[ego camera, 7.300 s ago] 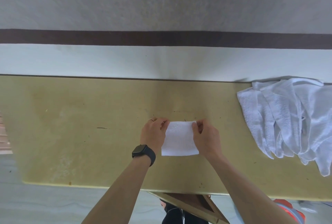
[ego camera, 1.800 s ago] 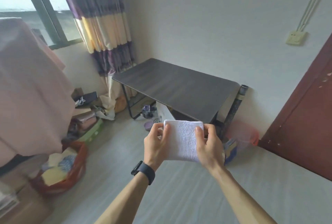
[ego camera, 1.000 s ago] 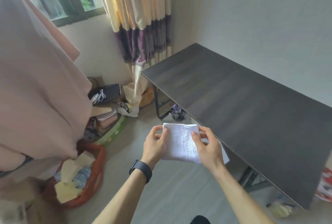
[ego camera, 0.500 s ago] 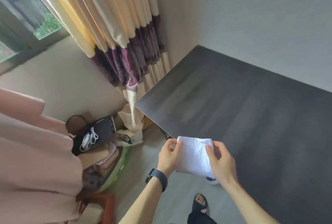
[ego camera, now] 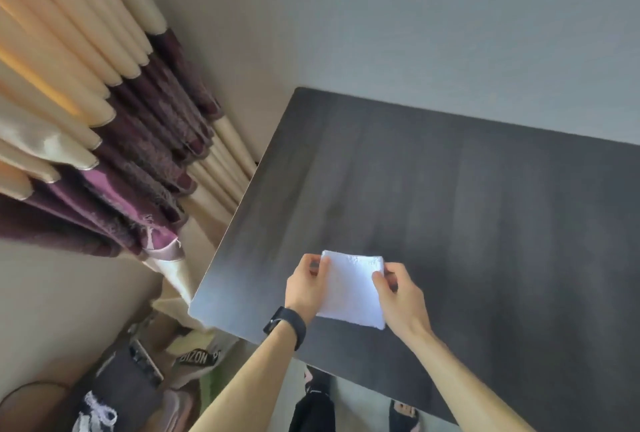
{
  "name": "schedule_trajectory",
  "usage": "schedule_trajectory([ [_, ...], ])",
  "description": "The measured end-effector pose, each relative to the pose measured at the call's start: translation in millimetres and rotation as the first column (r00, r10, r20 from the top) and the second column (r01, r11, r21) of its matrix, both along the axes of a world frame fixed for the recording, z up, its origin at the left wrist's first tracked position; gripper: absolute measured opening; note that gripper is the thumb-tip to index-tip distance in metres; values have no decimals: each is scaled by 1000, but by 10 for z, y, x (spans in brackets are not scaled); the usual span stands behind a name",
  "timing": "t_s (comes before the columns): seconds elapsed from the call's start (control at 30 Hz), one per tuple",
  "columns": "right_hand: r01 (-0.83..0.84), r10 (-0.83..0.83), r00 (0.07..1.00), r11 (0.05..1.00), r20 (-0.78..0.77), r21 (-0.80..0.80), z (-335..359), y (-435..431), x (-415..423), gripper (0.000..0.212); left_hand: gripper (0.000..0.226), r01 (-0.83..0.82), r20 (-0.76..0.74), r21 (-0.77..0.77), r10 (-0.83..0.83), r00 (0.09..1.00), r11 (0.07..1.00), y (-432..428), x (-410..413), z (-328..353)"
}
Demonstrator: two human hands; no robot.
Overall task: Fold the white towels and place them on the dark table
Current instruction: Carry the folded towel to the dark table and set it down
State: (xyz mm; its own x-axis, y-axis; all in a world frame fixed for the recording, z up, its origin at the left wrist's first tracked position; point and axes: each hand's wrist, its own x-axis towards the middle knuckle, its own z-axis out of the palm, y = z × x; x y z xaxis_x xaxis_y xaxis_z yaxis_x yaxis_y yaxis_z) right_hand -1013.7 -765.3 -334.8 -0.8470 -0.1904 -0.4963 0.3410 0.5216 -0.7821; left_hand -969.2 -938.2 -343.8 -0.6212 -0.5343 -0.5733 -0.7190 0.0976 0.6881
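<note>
A small folded white towel is held over the near left part of the dark table. My left hand, with a black watch on the wrist, pinches the towel's left edge. Its right edge is pinched by my right hand. Whether the towel touches the tabletop I cannot tell. No other towels are in view.
The dark table stands against a pale wall, its left corner next to a cream and purple curtain. Bags and clutter lie on the floor at lower left. My feet in dark sandals show below the table's near edge.
I have stepped up to the dark table. Both hands carried the folded towel from beyond the table's near edge to above its surface. The grip on the towel is unchanged.
</note>
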Motion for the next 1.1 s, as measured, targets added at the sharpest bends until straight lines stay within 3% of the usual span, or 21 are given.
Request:
schedule_trajectory([
  [0.17, 17, -20, 1000, 993, 22, 120, -383, -372, -336, 9, 23, 109, 19, -20, -109, 994, 994, -403, -469, -434],
  [0.4, 31, 0, 997, 909, -75, 416, -823, -728, -503, 12, 25, 290, 60, -296, -286, 956, 910, -733, -767, -863],
  [0.47, 78, -30, 994, 882, -109, 465, -849, -756, -468, 22, 31, 323, 74, -349, -318, 945, 879, -774, -750, -888],
  [0.57, 157, -30, 972, 820, -233, 550, -894, -748, -349, 43, 52, 405, 38, -594, -478, 877, 695, -821, -584, -937],
  [0.67, 125, 189, 878, 797, -441, 590, -1006, -745, -199, 46, 61, 543, 61, -716, -737, 674, 438, -830, -453, -1058],
  [0.73, 30, 349, 830, 751, -435, 660, -1118, -737, -121, 53, 64, 623, 130, -717, -818, 561, 313, -827, -431, -1154],
  [0.9, -61, 399, 871, 668, -287, 742, -1287, -681, -93, 62, 65, 704, 247, -666, -817, 520, 247, -875, -414, -1257],
  [1.1, -95, 375, 893, 698, -249, 710, -1217, -662, -81, 64, 66, 723, 323, -671, -815, 482, 162, -859, -423, -1190],
])
